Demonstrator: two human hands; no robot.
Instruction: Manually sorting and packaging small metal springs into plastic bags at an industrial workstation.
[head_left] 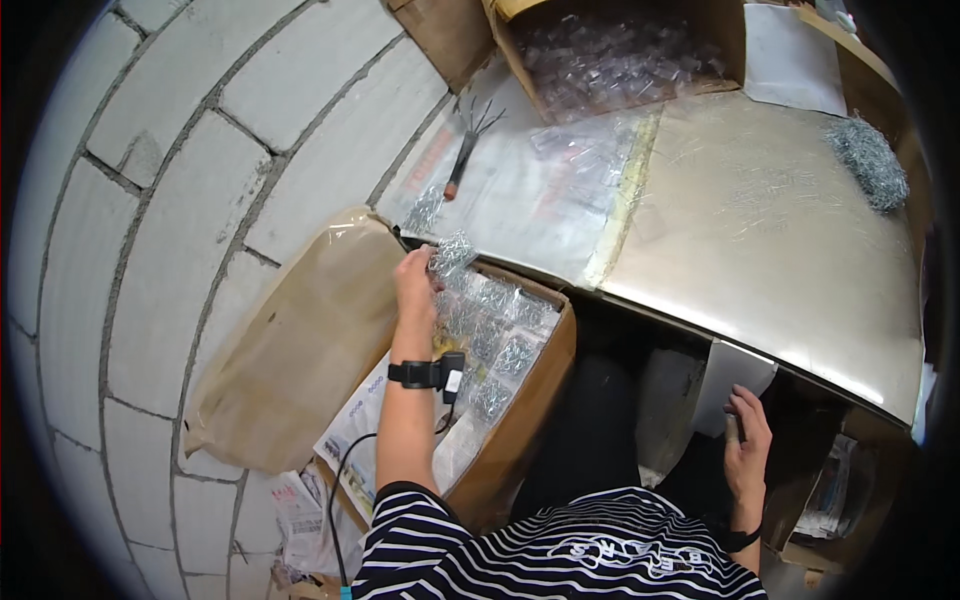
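Observation:
My left hand (pixel 415 285) reaches forward over an open cardboard box (pixel 530 420). Its fingers are closed on a packet of thin silvery metal pieces (pixel 454 254) at the box's far left corner. Several similar packets (pixel 490 398) fill the box in rows, with shiny clear wrapping around them. My right hand (pixel 747 450) is held low at the right, below the table's front edge. Its fingers are loosely curved and apart from the thumb, with nothing seen in them. Just beyond its fingertips is a pale grey sheet or flap (pixel 722 385).
A table (pixel 760 250) spans the far right. On it lie a dark-handled tool with thin prongs (pixel 463 160), a tangled heap of silvery metal pieces (pixel 868 163) and a tipped carton (pixel 740 50) of small clear plastic pieces. A brown taped package (pixel 300 350) leans against the block wall (pixel 160 270).

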